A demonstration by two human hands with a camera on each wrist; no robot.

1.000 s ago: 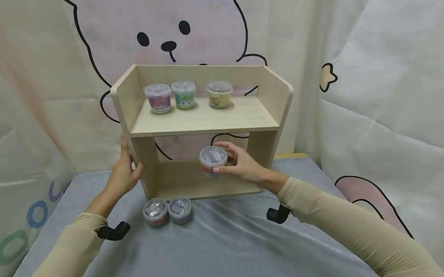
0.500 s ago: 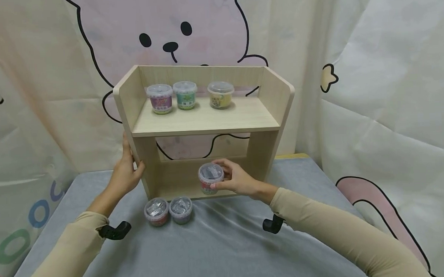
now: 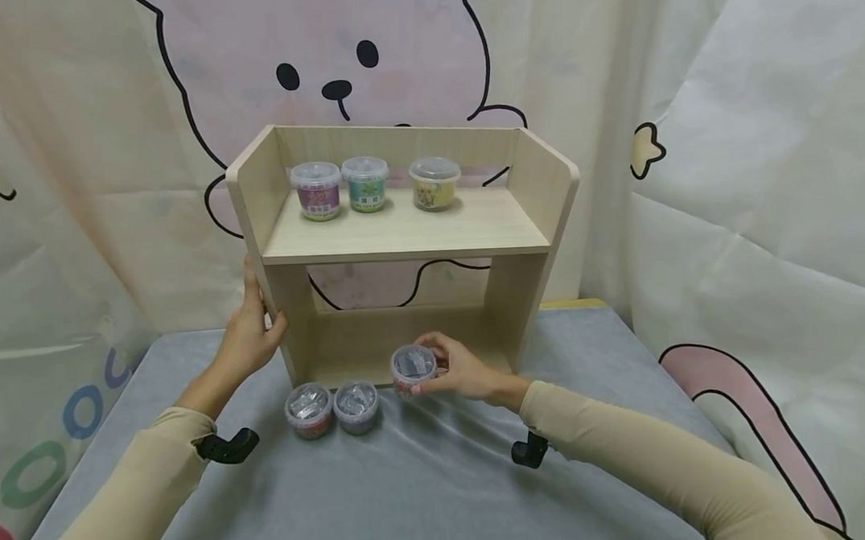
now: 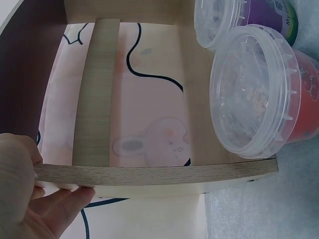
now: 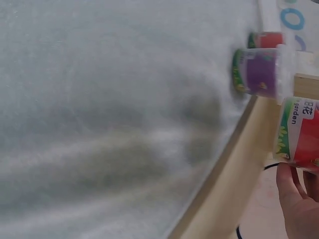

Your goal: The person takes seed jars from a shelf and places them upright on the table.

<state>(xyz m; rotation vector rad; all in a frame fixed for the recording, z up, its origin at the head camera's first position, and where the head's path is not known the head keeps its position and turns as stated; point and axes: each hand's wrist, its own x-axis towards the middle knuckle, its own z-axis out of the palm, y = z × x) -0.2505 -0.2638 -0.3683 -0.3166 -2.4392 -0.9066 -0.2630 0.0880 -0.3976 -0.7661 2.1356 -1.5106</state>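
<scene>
My right hand (image 3: 462,372) holds a small clear-lidded plastic tub (image 3: 412,363) between thumb and fingers, in front of the lower shelf. In the right wrist view its red and green label (image 5: 305,134) shows, and the tub hangs above the grey cloth. With the thumb inside and fingers outside, my left hand (image 3: 250,336) grips the left side panel (image 4: 149,174) of the pale wooden shelf unit (image 3: 402,243). Two more lidded tubs stand on the cloth by the unit's front left corner: a red-labelled tub (image 3: 310,411) and a purple-labelled tub (image 3: 356,408).
On the upper shelf stand a purple tub (image 3: 318,193), a teal tub (image 3: 366,184) and a yellow tub (image 3: 434,185). Grey cloth (image 3: 413,496) covers the table. Printed curtains (image 3: 749,208) hang behind and at both sides.
The right hand has brought the tub down and forward from inside the lower compartment to just before its front edge. My left hand keeps its grip on the side panel.
</scene>
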